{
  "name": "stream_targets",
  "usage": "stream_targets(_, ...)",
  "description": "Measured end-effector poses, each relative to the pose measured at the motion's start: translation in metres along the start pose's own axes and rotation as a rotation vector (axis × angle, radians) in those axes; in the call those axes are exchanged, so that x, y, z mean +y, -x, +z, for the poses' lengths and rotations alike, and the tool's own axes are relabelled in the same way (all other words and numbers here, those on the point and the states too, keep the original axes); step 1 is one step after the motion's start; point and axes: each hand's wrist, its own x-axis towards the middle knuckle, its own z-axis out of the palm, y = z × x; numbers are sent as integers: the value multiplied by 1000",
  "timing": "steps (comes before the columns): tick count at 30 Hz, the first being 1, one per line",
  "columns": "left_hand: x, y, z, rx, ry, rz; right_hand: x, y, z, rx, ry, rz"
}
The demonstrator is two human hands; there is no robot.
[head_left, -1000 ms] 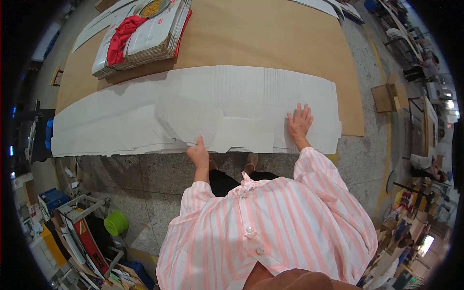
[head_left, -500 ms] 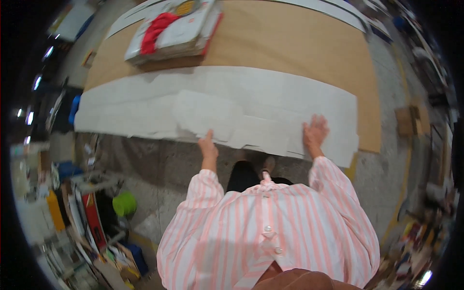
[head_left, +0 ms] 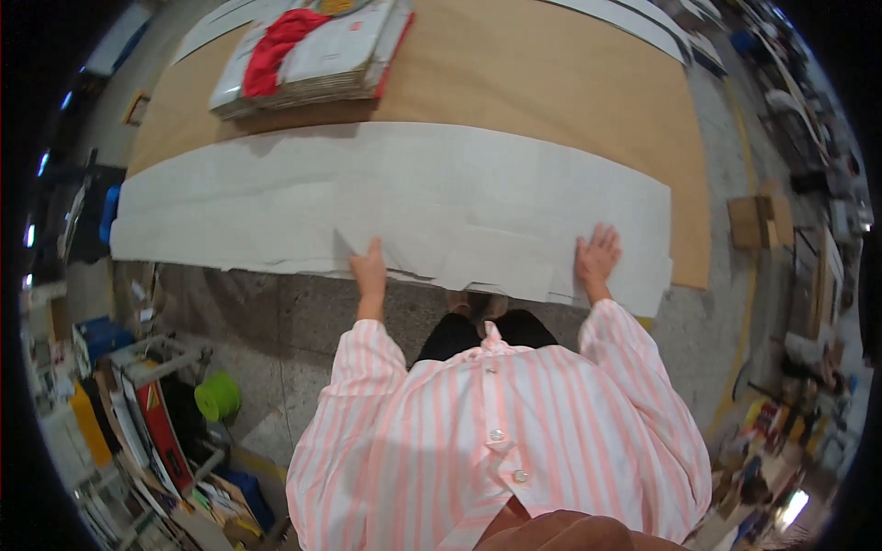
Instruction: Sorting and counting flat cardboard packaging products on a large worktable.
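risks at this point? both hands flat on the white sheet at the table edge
1. The long white sheet overhangs the brown table at its near edge; a pull from the left hand or right hand could drag it off.
2. Its near edge looks creased or layered between the hands; pressing may set folds or tear it.
3. The stacked pile sits just behind the sheet and could snag it.

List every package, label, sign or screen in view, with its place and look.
Stack of flat folded packages: far left of the brown table, white and grey, red cloth on top.
Cardboard box: floor at right, brown, squarish.
Labels, signs, screens: none clear enough to tell.
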Motion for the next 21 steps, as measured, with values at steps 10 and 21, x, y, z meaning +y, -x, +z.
stream_targets(10,-2,-16,-3,-97,-222,-87,4,0,-2,47,-47,-30)
stream_targets(21,-9,-20,-1,29,-294,10,2,-5,-16,1,-73,-49)
